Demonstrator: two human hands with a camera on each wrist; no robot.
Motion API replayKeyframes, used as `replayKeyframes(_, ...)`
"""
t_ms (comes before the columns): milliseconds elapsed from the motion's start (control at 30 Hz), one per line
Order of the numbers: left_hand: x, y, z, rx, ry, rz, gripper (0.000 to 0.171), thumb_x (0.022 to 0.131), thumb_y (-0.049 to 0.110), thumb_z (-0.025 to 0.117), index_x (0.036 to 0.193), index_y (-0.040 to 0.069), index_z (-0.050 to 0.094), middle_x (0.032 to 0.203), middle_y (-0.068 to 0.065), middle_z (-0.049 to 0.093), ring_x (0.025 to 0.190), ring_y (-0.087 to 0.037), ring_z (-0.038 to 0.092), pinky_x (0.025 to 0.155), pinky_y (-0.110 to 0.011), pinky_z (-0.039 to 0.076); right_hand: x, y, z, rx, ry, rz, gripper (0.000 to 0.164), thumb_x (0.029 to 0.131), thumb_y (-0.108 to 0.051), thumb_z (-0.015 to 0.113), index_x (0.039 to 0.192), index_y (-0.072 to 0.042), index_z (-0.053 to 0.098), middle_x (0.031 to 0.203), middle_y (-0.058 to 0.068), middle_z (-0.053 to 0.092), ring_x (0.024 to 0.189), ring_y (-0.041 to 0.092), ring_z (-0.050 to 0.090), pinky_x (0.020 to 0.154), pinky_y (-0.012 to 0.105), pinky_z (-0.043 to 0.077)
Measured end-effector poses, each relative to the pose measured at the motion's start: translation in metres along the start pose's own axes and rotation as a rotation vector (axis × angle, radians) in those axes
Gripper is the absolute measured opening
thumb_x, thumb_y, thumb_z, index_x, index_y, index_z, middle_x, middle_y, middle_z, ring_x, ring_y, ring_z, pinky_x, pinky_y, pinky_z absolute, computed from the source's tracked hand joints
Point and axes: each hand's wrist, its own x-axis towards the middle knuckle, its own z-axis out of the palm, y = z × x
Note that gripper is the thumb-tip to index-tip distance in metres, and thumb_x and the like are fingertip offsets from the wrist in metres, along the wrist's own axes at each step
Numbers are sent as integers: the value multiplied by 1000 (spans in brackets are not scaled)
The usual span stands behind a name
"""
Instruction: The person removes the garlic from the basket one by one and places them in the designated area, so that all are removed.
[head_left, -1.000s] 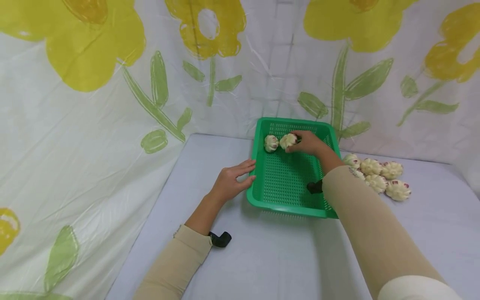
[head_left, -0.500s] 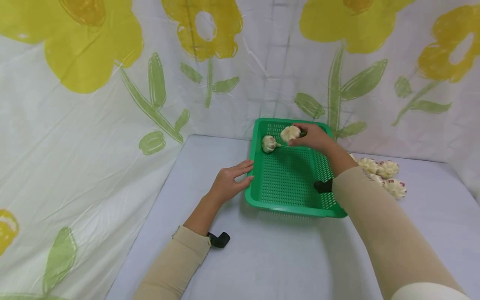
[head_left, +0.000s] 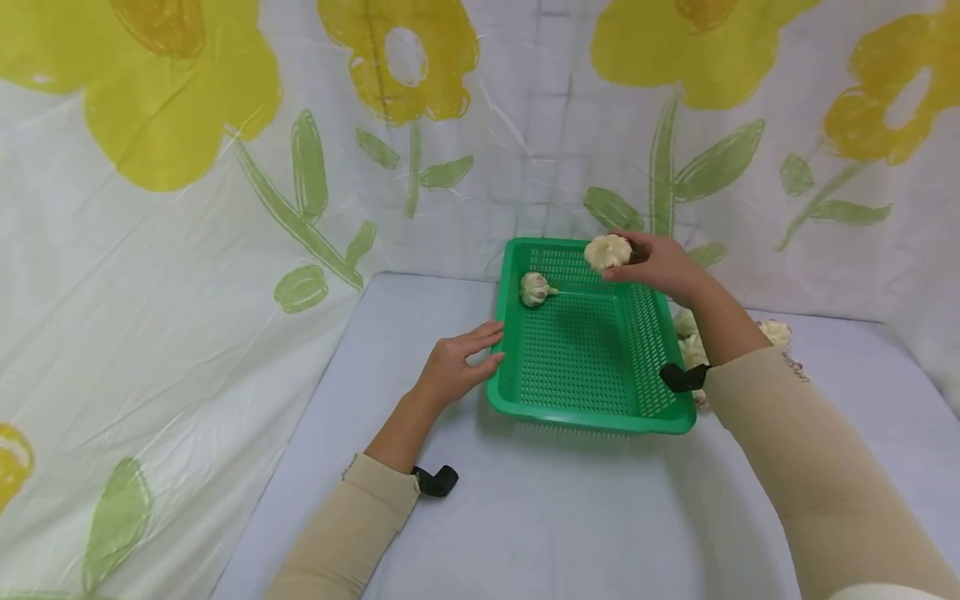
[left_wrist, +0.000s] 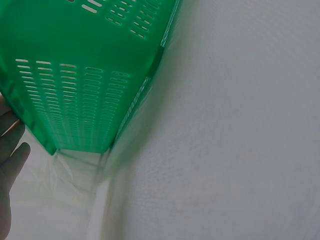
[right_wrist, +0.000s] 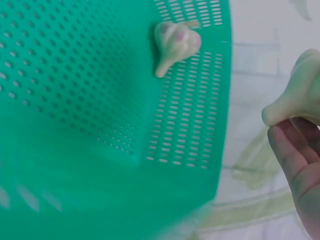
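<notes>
My right hand grips a garlic bulb above the back right part of the green plastic basket. In the right wrist view, the held bulb sits at the right edge, above my fingers, partly cut off by the frame. A second garlic bulb lies inside the basket at its back left corner. My left hand touches the basket's left rim, its fingers extended. The left wrist view catches only part of that hand beside the basket's outer wall.
More garlic bulbs lie on the table right of the basket, partly hidden by my right arm and the rim. A white sheet with yellow flowers hangs behind and left of the white-covered table.
My right hand has lifted the garlic bulb from inside the basket and carried it up and to the right. My left hand stays at the left rim.
</notes>
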Motion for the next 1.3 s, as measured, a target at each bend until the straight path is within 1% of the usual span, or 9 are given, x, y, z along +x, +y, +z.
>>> replayKeyframes(300,-3,2,1,-6,-5,7,36,88,14,73,121,-2,69,130,-10,65,122,-21,61,96,-35,54,-44,9,-19,-80,71,6,82,87,-45,72,156,-34,28,152,8,44,134,24,48,103,44,46)
replayKeyframes(567,-5,3,1,-3,-23,-33,37,89,15,72,122,-2,68,132,-8,64,125,-19,60,97,-35,53,-87,37,-33,-121,141,57,79,89,-43,71,156,-34,29,157,7,37,136,27,44,82,11,46)
replayKeyframes(733,-7,2,4,-11,-25,-28,37,89,15,72,122,-2,69,131,-9,65,124,-19,60,97,-35,53,-117,65,-37,-94,189,103,78,91,-38,71,156,-30,29,154,10,37,119,2,50,77,5,46)
replayKeyframes(833,-6,1,4,-4,-17,-17,37,89,15,72,122,0,69,131,-8,65,123,-19,61,96,-34,53,-131,83,-37,-84,205,135,78,92,-38,69,157,-31,27,151,8,40,109,-10,46,76,5,45)
replayKeyframes(933,-3,-1,3,2,-9,-7,37,89,15,72,123,1,69,130,-8,65,123,-19,61,96,-34,53,-142,96,-34,-46,233,152,77,92,-36,69,157,-29,28,142,-5,46,106,-13,48,76,5,46)
replayKeyframes(1067,1,-2,1,13,1,-5,36,89,15,72,122,1,69,130,-8,65,123,-18,61,96,-34,53,-154,109,-27,75,302,139,76,92,-26,71,156,-24,31,129,-21,50,104,-15,52,77,5,48)
replayKeyframes(1133,2,-2,1,14,4,-7,36,89,15,72,122,0,69,130,-8,65,124,-18,61,96,-34,53,-159,116,-23,126,343,138,75,91,-22,72,155,-24,33,130,-22,50,105,-16,52,78,4,47)
replayKeyframes(1200,2,-2,1,14,6,-7,36,89,15,72,121,-1,69,130,-8,65,124,-18,60,96,-34,53,-165,124,-20,176,377,151,75,91,-21,73,155,-24,34,139,-19,48,108,-17,50,80,2,46)
replayKeyframes(1300,3,-2,2,16,4,-3,36,89,14,73,121,-2,69,130,-9,65,124,-19,60,96,-35,53,-176,136,-15,229,404,198,77,90,-23,73,156,-27,32,154,-12,37,110,-18,47,80,-1,43)
